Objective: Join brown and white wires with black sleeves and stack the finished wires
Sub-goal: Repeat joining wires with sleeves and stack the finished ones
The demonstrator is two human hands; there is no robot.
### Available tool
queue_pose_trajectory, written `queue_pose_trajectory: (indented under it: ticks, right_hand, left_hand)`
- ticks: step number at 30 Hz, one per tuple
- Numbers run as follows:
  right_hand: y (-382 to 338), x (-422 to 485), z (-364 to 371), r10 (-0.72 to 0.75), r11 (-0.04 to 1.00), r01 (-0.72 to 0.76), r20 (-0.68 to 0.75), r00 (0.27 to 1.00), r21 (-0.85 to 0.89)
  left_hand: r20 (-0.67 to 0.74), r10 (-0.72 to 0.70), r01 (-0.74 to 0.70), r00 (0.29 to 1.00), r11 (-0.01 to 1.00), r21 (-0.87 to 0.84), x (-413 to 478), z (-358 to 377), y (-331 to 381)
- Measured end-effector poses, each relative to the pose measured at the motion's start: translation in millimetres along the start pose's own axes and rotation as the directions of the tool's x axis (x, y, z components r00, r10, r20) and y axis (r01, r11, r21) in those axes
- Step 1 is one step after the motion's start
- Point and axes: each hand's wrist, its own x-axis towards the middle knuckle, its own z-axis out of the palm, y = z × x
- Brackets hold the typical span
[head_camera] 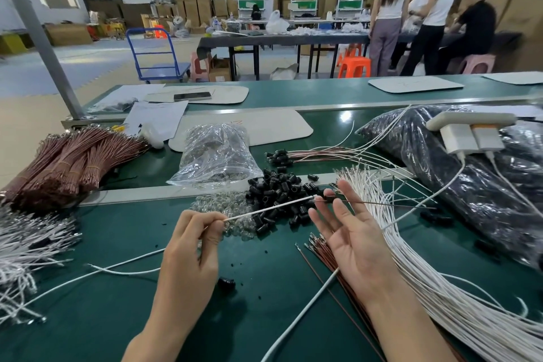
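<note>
My left hand pinches a white wire whose tip points right toward a small black sleeve. My right hand pinches that sleeve between thumb and forefinger, its other fingers spread; a brown wire runs out of the sleeve to the right. Under both lies a pile of loose black sleeves. Loose brown wires lie under my right palm and a big fan of white wires spreads to its right. Finished joined wires are stacked further back, sleeves to the left.
Bundled brown wires lie at the left, above a heap of white wires. A clear bag and loose glass bulbs sit mid-table. A large dark bag with a power strip fills the right. People stand at a far table.
</note>
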Motion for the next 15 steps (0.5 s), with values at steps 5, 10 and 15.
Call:
queue_pose_trajectory:
  ticks: [5,10,15]
  right_hand:
    - [0.2,-1.3,0.9,-0.021,0.999,0.022,0.032,0.999,-0.04]
    - [1.1,-2.4,0.9,-0.017,0.998,0.021,0.059,0.998,-0.059]
    - [2.8,-1.6,0.5,-0.008,0.997,0.013,0.065,0.998,-0.072]
  left_hand:
    - [-0.005,0.005,-0.005,1.0,1.0,0.006,0.0,-0.3,0.1]
    - [0.018,0.004,-0.004,1.0,1.0,0.013,-0.4,1.7,-1.1]
    - [0.02,0.004,-0.004,1.0,1.0,0.004,-0.8,0.7,-0.6]
